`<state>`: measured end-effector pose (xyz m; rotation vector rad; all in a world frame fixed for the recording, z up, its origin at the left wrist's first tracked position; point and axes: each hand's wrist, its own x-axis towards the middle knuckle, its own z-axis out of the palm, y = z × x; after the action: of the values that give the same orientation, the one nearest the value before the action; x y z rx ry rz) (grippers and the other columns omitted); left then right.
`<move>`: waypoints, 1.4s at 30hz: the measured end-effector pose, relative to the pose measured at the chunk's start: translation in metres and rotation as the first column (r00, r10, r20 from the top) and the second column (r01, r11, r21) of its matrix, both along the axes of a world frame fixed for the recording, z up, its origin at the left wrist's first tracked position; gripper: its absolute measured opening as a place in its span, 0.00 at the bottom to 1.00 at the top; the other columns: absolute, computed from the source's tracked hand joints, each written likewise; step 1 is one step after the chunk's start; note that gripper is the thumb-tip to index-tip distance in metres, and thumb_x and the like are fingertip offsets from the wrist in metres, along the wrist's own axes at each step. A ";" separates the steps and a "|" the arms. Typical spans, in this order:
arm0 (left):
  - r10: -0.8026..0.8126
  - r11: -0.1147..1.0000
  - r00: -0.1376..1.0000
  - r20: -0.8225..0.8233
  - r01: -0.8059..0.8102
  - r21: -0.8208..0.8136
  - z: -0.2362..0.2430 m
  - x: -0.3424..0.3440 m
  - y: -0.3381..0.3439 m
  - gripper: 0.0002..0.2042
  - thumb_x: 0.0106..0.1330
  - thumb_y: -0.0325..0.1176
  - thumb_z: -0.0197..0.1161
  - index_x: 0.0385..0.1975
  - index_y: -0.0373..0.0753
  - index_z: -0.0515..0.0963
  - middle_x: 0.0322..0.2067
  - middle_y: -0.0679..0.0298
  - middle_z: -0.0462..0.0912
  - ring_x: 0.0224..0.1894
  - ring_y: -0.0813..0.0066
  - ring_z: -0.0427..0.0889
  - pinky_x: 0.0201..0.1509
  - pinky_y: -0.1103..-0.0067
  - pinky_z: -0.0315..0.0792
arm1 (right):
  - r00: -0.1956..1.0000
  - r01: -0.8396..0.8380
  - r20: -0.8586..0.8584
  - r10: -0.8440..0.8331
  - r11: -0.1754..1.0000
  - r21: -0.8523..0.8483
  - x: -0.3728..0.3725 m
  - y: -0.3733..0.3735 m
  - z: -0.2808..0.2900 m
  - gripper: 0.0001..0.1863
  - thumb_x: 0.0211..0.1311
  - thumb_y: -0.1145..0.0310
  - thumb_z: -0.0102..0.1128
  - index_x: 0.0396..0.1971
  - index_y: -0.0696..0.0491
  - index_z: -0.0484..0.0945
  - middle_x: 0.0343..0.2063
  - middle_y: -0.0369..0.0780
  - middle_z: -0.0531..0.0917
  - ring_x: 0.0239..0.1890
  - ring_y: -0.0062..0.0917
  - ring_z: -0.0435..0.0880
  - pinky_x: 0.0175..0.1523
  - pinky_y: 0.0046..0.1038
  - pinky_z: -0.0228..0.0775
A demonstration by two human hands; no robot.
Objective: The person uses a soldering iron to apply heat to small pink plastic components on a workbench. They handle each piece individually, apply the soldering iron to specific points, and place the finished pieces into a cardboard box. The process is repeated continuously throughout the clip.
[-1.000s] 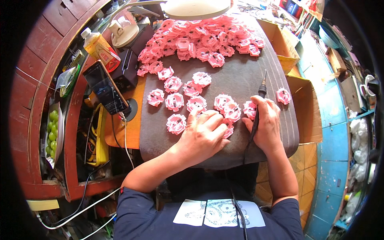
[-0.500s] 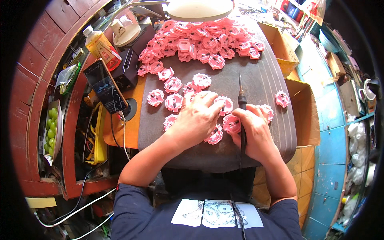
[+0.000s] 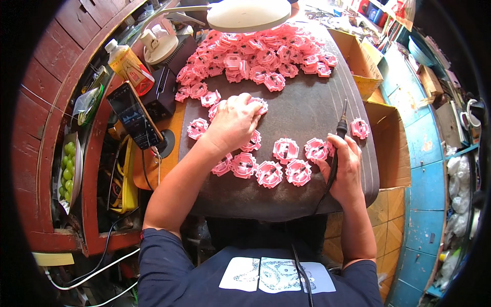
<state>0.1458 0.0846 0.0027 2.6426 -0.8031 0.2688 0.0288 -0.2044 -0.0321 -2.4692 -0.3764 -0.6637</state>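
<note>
the right hand grips a soldering iron; the left hand curls over pink pieces on the bench, its hold unclear. finished ones are indistinguishable; the far heap apparently waits.

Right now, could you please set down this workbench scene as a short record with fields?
Left hand: over the loose pink pieces, fingers at one of them; grip unclear
Right hand: holding a soldering iron, metal tip pointing away from the person
Work surface: dark mat
Far end: large heap of similar pink parts, under a white lamp head
Left of mat: phone propped on a stand, bottle behind it
Right of mat: open cardboard box
</note>
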 end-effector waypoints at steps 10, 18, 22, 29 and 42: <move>-0.351 0.936 0.936 0.000 0.351 0.027 0.003 -0.024 -0.010 0.07 0.68 0.28 0.66 0.43 0.41 0.84 0.52 0.58 0.84 0.55 0.54 0.82 0.62 0.61 0.71 | 1.000 -0.002 -0.002 0.003 0.998 0.064 -0.003 -0.004 -0.008 0.33 0.57 0.60 0.78 0.60 0.55 0.77 0.51 0.51 0.84 0.61 0.59 0.76 0.69 0.55 0.63; -0.063 0.996 0.980 0.187 0.049 0.077 -0.008 0.063 -0.041 0.18 0.67 0.29 0.61 0.57 0.38 0.80 0.59 0.50 0.79 0.62 0.48 0.78 0.66 0.55 0.73 | 1.000 -0.001 0.018 -0.001 0.996 0.092 0.001 0.000 -0.004 0.30 0.58 0.67 0.74 0.61 0.55 0.76 0.50 0.52 0.84 0.60 0.59 0.76 0.69 0.54 0.62; -0.154 0.979 0.986 0.062 0.143 0.148 -0.011 0.071 -0.048 0.19 0.66 0.27 0.60 0.57 0.41 0.80 0.53 0.53 0.79 0.58 0.48 0.78 0.62 0.55 0.74 | 1.000 0.031 -0.006 -0.030 0.990 0.141 0.002 -0.004 -0.008 0.26 0.60 0.74 0.67 0.60 0.55 0.76 0.46 0.52 0.85 0.59 0.58 0.77 0.68 0.54 0.62; -0.355 0.934 0.934 0.046 0.354 0.041 0.003 0.032 -0.073 0.09 0.68 0.29 0.63 0.45 0.36 0.83 0.45 0.52 0.85 0.48 0.49 0.84 0.55 0.59 0.78 | 0.996 0.068 0.039 -0.075 0.985 0.156 -0.002 -0.005 -0.009 0.26 0.57 0.77 0.64 0.58 0.56 0.76 0.45 0.51 0.85 0.55 0.54 0.79 0.65 0.52 0.63; -0.207 0.918 0.950 0.234 0.106 0.383 -0.014 0.233 -0.246 0.27 0.75 0.53 0.55 0.64 0.41 0.79 0.65 0.47 0.79 0.65 0.42 0.78 0.68 0.50 0.70 | 0.976 0.066 0.191 -0.102 0.980 0.187 0.005 -0.003 -0.003 0.28 0.51 0.77 0.68 0.56 0.56 0.76 0.50 0.50 0.86 0.51 0.50 0.80 0.61 0.47 0.68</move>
<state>0.3784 -0.1619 -0.0111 2.8992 -1.2605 0.4869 0.0341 -0.2077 -0.0351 -2.2642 -0.2742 -0.9436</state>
